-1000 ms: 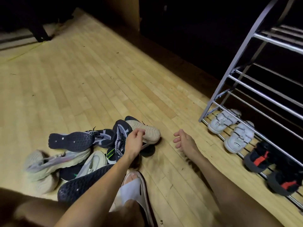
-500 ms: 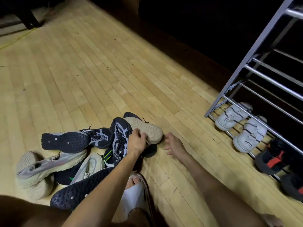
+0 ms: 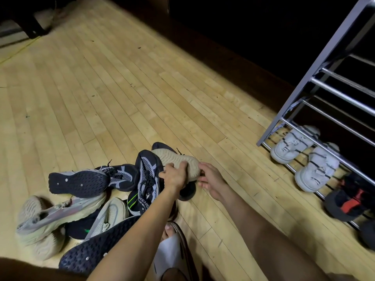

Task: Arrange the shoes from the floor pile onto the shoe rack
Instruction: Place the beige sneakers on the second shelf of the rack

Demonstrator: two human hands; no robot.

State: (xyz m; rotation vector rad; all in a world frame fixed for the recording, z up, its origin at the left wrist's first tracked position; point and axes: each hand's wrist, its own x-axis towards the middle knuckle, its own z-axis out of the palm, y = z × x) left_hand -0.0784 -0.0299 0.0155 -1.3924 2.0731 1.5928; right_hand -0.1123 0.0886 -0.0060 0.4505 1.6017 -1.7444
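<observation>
On the floor (image 3: 142, 82) the shoe pile (image 3: 81, 201) sprawls at my left, my left hand (image 3: 172, 176) gripping the tan-soled shoe (image 3: 178, 162) on top, my right hand (image 3: 211, 179) loose-fingered against its toe — the shoe rack (image 3: 316, 78) holds white sneakers (image 3: 292, 145) and black-red shoes (image 3: 349, 201) on its bottom bars.

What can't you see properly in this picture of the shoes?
- Head view: the upper of the beige-soled dark shoe is hidden; it lies sole-up under the left hand and right hand.
- The metal shoe rack is cut off by the right edge.
- The black-and-red shoes are dark and blurred.
</observation>
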